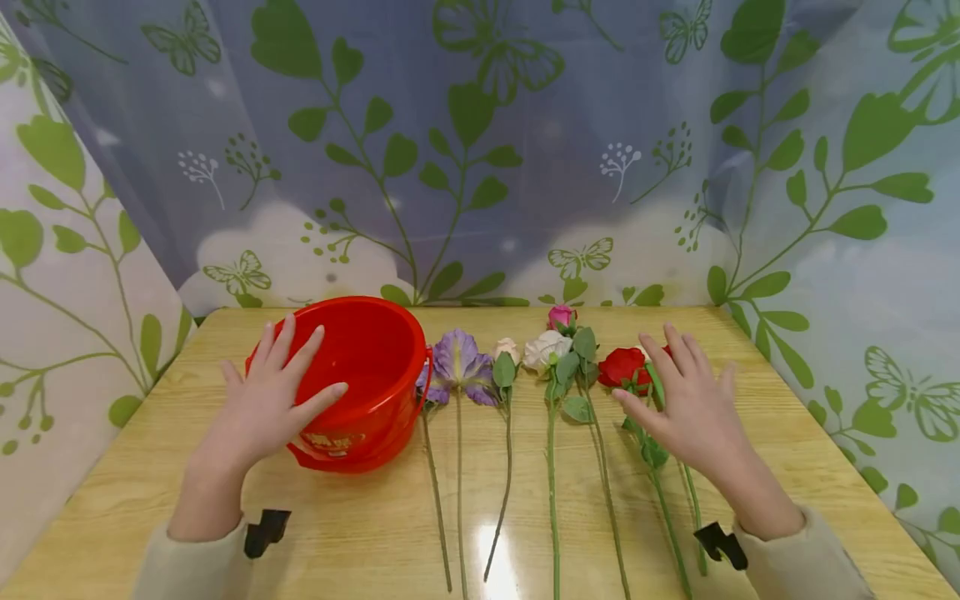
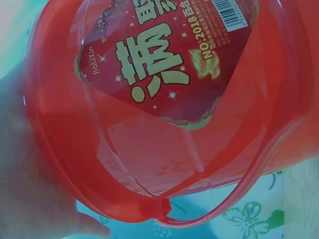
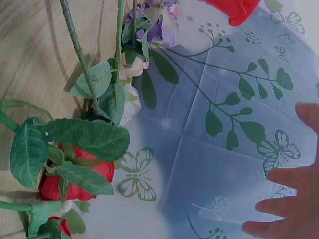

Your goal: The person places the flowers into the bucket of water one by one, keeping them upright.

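A red bucket stands on the left of the table, its label facing my left wrist camera. My left hand, fingers spread, is over the bucket's near left side; whether it touches the rim I cannot tell. Over the red roses at the right, my right hand has its fingers spread and holds nothing. Between the hands lie a purple flower, a small cream rose, a white rose and a pink rose. In the right wrist view, the right hand is apart from a red rose.
The flower stems point toward the table's near edge. A patterned curtain hangs behind the wooden table and at both sides. The bucket's handle hangs on its right side.
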`<state>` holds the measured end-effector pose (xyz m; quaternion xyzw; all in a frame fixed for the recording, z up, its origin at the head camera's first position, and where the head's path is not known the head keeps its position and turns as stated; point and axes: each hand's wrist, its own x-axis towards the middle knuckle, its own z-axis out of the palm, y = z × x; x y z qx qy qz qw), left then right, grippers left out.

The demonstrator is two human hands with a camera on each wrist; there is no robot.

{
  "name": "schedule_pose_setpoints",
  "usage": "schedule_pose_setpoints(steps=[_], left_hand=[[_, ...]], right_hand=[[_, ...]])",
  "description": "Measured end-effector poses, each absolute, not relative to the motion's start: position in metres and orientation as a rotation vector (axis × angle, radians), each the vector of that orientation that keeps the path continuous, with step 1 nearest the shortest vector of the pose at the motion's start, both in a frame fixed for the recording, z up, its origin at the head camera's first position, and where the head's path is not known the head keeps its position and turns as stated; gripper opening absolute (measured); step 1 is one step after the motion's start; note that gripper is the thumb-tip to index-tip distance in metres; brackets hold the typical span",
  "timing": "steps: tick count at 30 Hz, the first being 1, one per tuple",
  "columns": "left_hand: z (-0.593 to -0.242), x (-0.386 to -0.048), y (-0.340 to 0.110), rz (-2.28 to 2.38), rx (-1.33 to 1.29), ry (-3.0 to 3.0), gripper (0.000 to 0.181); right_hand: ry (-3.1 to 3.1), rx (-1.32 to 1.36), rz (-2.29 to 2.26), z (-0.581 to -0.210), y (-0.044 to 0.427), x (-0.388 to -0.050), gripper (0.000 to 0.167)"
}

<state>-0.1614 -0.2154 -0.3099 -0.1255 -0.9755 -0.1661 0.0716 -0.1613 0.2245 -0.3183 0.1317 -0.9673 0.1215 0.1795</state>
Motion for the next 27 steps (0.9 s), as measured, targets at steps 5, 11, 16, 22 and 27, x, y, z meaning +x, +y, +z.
schedule_pose_setpoints(steps=[5,11,16,22,27], left_hand=[[-0.310,-0.163,-0.214,-0.564,-0.408,-2.745,0.070],[-0.310,-0.160,-0.212,-0.659,-0.366,-2.552,0.044],[-0.314,-0.158,-0.215,-0.630,-0.365,-2.417,0.033],[-0.320,-0.162,-0.224,-0.724,-0.311,-2.340,0.030],[-0.325,-0.165,-0.235,-0.853,-0.204,-2.330,0.032]], right_hand=[[-2.503,0.488,0.431,-0.321,0.222,-0.165,0.058],[-2.348,0.575,0.450,-0.322,0.218,-0.169,0.039],[-2.345,0.587,0.427,-0.323,0.216,-0.168,0.033],[-2.363,0.558,0.449,-0.325,0.220,-0.168,0.031],[-2.398,0.514,0.469,-0.329,0.228,-0.166,0.031]])
